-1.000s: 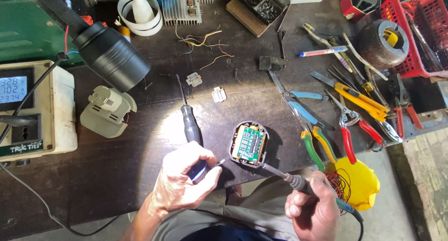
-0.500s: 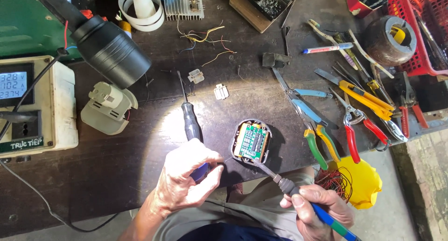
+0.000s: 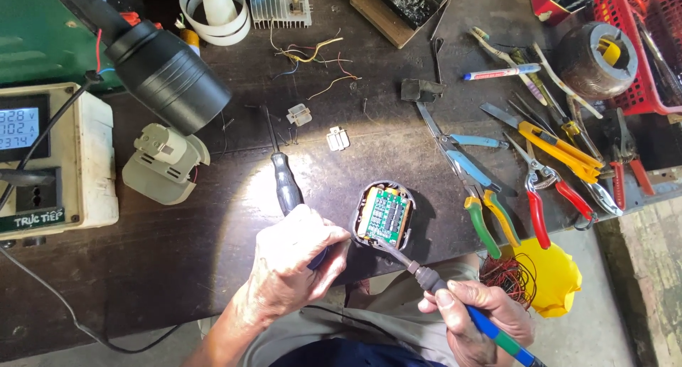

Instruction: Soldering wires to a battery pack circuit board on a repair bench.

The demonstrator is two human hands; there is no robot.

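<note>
Fingers (image 3: 455, 306) of the right hand (image 3: 476, 321) are being kept clenched on one soldering iron (image 3: 426, 278), its tip now brought onto one battery pack (image 3: 384, 214) near the bench (image 3: 142, 267) front edge; the left hand (image 3: 288, 264) is being kept closed beside one screwdriver (image 3: 284, 179).

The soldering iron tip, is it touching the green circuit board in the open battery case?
Touching. The head view shows the soldering iron, held in the right hand, with its tip meeting the lower edge of the green circuit board, no gap visible.

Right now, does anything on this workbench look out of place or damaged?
Nothing looks broken. The black battery case lies open with its green circuit board bare, and its grey cover sits apart at the left. Loose wire scraps are scattered near the top. The right hand holds a soldering iron at the board.
</note>
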